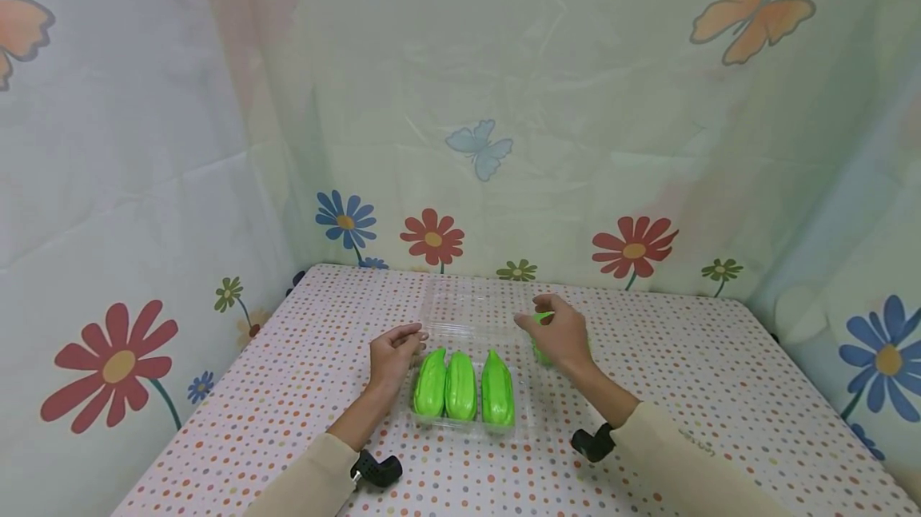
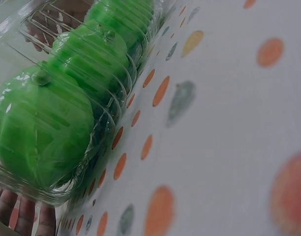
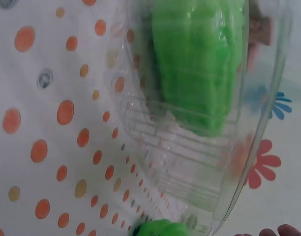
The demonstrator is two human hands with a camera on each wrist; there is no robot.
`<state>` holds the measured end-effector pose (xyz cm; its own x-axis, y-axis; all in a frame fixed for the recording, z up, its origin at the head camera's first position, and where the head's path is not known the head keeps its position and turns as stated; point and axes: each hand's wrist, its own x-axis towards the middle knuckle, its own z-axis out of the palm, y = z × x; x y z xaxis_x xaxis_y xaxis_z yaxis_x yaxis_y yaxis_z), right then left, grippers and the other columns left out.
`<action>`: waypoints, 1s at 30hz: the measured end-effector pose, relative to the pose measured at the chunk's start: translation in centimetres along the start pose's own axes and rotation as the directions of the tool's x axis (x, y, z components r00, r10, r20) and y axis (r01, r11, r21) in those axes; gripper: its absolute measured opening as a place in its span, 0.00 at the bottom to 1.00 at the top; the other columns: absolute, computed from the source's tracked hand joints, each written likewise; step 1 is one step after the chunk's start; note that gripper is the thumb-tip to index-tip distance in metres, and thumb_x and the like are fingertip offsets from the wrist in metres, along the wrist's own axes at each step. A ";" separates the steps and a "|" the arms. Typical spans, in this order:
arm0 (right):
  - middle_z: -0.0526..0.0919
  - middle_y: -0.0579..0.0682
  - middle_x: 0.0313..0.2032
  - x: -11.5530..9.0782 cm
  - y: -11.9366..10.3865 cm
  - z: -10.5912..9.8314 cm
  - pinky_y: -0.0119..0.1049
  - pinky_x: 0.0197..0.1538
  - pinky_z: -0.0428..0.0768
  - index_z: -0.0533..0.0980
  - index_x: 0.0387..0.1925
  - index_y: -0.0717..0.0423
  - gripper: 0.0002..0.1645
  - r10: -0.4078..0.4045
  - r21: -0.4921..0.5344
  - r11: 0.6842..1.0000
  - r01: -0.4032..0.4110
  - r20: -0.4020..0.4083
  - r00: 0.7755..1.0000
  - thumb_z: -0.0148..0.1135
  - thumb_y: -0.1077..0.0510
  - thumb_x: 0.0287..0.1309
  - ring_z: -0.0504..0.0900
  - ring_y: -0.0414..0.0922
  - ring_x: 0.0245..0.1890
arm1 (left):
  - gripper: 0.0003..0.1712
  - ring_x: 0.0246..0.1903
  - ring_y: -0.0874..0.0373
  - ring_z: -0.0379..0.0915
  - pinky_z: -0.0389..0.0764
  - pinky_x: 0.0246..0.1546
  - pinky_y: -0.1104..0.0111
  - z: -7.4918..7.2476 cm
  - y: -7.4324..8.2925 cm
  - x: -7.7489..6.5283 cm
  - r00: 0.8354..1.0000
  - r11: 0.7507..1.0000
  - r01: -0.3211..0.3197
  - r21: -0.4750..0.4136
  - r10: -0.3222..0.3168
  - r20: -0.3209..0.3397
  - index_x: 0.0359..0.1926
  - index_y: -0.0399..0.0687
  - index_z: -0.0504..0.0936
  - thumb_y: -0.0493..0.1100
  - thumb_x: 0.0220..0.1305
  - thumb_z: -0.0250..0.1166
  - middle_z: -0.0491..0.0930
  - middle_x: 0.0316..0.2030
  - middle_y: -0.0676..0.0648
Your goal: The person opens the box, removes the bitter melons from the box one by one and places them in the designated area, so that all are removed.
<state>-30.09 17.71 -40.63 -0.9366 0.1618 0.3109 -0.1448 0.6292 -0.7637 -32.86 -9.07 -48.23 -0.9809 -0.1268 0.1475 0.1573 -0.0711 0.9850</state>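
Note:
A clear plastic hinged box (image 1: 463, 423) lies with its lid (image 1: 460, 305) folded back away from me. Three bright green, long, ridged gourd-like pieces (image 1: 461, 386) lie side by side in it, a gap between the middle and right ones. My left hand (image 1: 392, 355) is at the box's left edge, fingers relaxed; in the left wrist view its fingers (image 2: 25, 216) are right by the box's wall. To the right of the box, my right hand (image 1: 563, 335) hovers over another green piece (image 1: 541, 351), mostly hidden behind it, thumb and fingers apart.
A dotted cloth (image 1: 691, 373) covers the table. Fabric walls with flowers and butterflies (image 1: 480, 149) close in the back and both sides. Each wrist wears a small black camera (image 1: 593, 443).

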 end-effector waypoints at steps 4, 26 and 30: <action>0.82 0.62 0.53 -0.5 -0.4 0.2 0.47 0.44 0.84 0.76 0.58 0.61 0.30 0.005 -0.006 1.000 -0.005 0.023 1.000 0.69 0.47 0.61 0.81 0.56 0.49 | 0.18 0.47 0.38 0.83 0.90 0.42 0.62 0.0 0.1 0.0 1.000 1.000 0.002 -0.004 -0.002 -0.001 0.56 0.28 0.81 0.35 0.68 0.62 0.86 0.45 0.34; 0.82 0.61 0.53 -2.8 -1.7 1.8 0.48 0.43 0.87 0.77 0.56 0.65 0.32 -0.006 -0.093 0.995 0.023 0.181 0.983 0.72 0.48 0.58 0.84 0.57 0.48 | 0.19 0.46 0.37 0.84 0.90 0.40 0.64 0.0 0.1 0.1 1.000 1.000 0.012 0.009 -0.012 -0.008 0.55 0.29 0.81 0.36 0.66 0.64 0.87 0.45 0.36; 0.81 0.62 0.56 -3.2 -1.7 2.1 0.50 0.46 0.86 0.76 0.58 0.65 0.34 0.006 -0.090 0.996 0.014 0.218 0.976 0.72 0.47 0.58 0.83 0.58 0.50 | 0.19 0.46 0.38 0.84 0.90 0.41 0.63 0.0 0.1 0.1 1.000 1.000 0.006 0.005 -0.006 -0.006 0.56 0.28 0.81 0.34 0.67 0.63 0.86 0.45 0.34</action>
<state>-27.55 14.51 -41.48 -0.9845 -0.0038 0.1755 -0.1285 0.6969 -0.7056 -32.93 -9.06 -48.15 -0.9811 -0.1325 0.1411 0.1509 -0.0666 0.9863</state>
